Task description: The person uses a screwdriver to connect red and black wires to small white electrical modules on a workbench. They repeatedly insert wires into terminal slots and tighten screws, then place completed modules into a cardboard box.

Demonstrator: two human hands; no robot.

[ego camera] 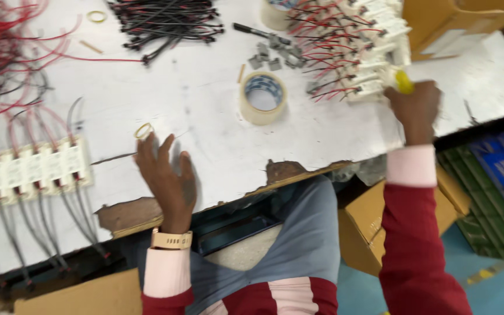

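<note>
The white table (205, 116) spreads under me, its near edge chipped. Far right, my right hand (415, 108) is closed around a yellow tool (404, 81) beside the heap of white modules (374, 52) with red wires. My left hand (167, 175) lies open and flat, fingertips touching a small band (143, 130) at mid-table. It looks light and limp, best pinched at its rim. A tape roll (263, 97) sits between my hands
</note>
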